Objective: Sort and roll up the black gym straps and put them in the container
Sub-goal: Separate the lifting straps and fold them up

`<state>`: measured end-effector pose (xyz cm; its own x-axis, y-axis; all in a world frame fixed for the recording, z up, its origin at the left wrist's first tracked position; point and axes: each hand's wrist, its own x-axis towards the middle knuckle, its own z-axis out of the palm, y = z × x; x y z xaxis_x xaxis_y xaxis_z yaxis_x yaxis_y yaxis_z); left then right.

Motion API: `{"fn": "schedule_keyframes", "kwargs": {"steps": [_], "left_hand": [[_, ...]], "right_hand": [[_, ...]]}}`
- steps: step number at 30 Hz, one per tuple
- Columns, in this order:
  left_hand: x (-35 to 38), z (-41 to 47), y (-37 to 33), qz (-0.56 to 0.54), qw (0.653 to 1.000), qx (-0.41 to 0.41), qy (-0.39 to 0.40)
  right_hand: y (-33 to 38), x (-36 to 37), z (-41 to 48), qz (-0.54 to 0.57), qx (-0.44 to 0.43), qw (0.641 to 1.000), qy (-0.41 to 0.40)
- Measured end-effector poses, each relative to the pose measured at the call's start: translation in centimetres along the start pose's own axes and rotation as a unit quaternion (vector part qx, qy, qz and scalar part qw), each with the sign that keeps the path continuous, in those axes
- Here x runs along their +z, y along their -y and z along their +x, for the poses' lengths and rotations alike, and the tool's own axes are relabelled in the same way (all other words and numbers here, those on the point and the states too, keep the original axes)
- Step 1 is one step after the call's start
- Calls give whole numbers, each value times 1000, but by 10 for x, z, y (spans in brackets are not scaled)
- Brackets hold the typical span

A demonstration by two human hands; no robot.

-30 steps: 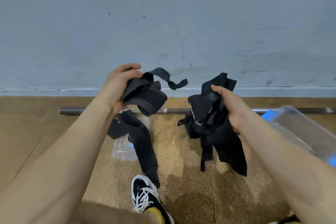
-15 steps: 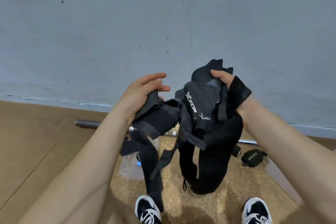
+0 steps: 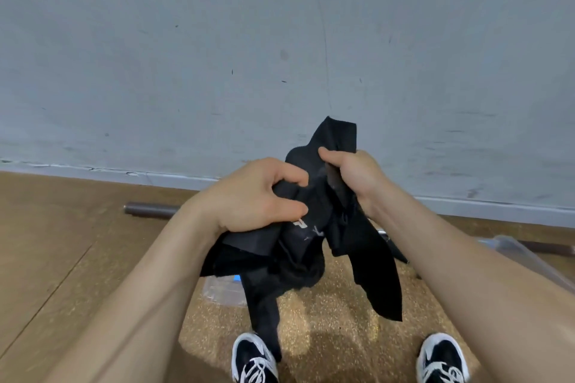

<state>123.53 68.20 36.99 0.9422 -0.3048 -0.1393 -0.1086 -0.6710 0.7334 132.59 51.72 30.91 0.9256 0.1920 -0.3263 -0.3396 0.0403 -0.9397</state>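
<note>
Black gym straps [image 3: 314,246], two bundles before, now one tangle gripped by left hand [image 3: 252,196] and right hand [image 3: 354,174]; sorting hardly started.

The straps [image 3: 378,274] are black, one with white lettering. The wall [image 3: 217,56] is pale blue-grey with dark scuffs. The floor [image 3: 46,227] is tan wood, with a gold-speckled mat [image 3: 329,317]. The bar [image 3: 146,210] is dark brown. The shoes [image 3: 253,357] are black with white laces. The container [image 3: 516,250] is clear.

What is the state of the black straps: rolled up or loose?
Loose, not rolled. The straps are bunched between the left hand and right hand, and their ends hang down freely.
</note>
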Motion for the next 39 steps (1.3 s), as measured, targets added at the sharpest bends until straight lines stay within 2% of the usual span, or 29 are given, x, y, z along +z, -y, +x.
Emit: {"fn": "schedule_keyframes", "kwargs": {"steps": [4,7,8,10,12,13,16,18,20,21,24,26,27,29,32,36,37,39], "left_hand": [[-9,-5,18,-32,996,-65,-51],[-14,-8,19,-45,992,-74,-90],[-12,-9,13,-20,993,-65,-92],[-1,-7,1,132,989,-4,-70],[16,-11,-15,300,949,72,-56],[23,-15,-20,316,943,96,-44],[26,-27,-23,151,985,80,-20],[14,-22,-7,70,991,40,-103],[2,-14,10,-36,974,-3,-225],[-5,-12,17,-122,950,-21,-286],[-24,-14,26,-361,832,-35,-421],[-27,-13,26,-415,781,-25,-466],[-25,-11,24,-426,768,-22,-478],[-17,-7,17,-432,770,-13,-469],[-11,-5,12,-437,802,-12,-408],[-14,1,18,-497,789,-33,-360],[-13,3,20,-510,785,-33,-351],[-9,9,21,-525,782,-29,-334]], "right_hand": [[12,-8,-8,22,-5,999,39],[18,-7,-12,13,-35,999,25],[15,-5,-11,8,-43,999,3],[4,0,-8,-2,-34,999,-42],[-11,0,-1,0,-3,996,-86],[-18,-5,3,3,11,993,-116],[-18,-32,13,10,18,981,-195],[-9,-42,13,3,5,986,-167],[-2,-43,11,-21,3,993,-113],[-1,-45,9,-29,6,994,-102],[-8,-55,10,-33,7,990,-137],[-17,-58,12,-34,11,988,-148],[-23,-57,14,-44,20,988,-148],[-39,-56,18,-110,51,984,-134],[-51,-53,22,-268,76,958,-62],[-39,-42,21,-485,19,872,66],[-31,-39,15,-482,-15,868,117],[-13,-31,-2,-371,-38,891,260]]}}
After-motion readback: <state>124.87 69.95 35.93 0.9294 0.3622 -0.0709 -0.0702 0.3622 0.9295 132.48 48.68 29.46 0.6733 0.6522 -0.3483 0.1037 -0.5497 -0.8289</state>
